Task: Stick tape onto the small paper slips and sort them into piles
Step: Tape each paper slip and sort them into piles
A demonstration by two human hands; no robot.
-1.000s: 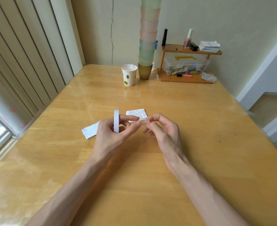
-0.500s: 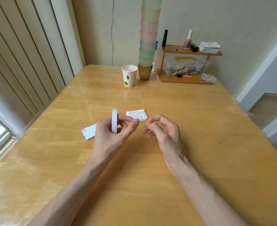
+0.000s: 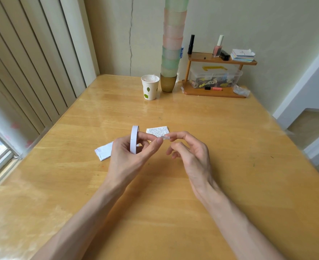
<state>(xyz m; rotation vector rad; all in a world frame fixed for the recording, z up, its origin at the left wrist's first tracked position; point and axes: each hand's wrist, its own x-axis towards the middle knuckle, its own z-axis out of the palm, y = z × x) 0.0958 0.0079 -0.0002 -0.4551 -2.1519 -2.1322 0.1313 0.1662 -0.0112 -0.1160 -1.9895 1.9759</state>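
- The left hand (image 3: 125, 156) holds a narrow white roll of tape (image 3: 134, 139) upright on its edge. Its grip is closed through and round the ring, probably to steady the roll while tape comes off.
- The right hand (image 3: 192, 156) has its grip pinched on a short clear strip of tape (image 3: 165, 137), and its other fingers are loosely curled. The left thumb tip touches the strip's near end, likely bracing it for tearing.
- A small stack of printed paper slips (image 3: 157, 131) lies near the middle of the table, just beyond the hands.
- A second stack of plain white slips (image 3: 103, 152) lies nearer the left edge, partly hidden by the left hand. The gap between the stacks suggests sorted piles.
- The glossy light wooden table (image 3: 230, 137) carries three things along its far edge: a leaf-printed white paper cup (image 3: 149, 87), a tall tower of stacked pastel cups (image 3: 171, 53) and a small two-tier wooden shelf (image 3: 220, 60).
- Pale vertical blinds (image 3: 32, 62) hang beside the left edge, and a cracked cream wall stands behind.
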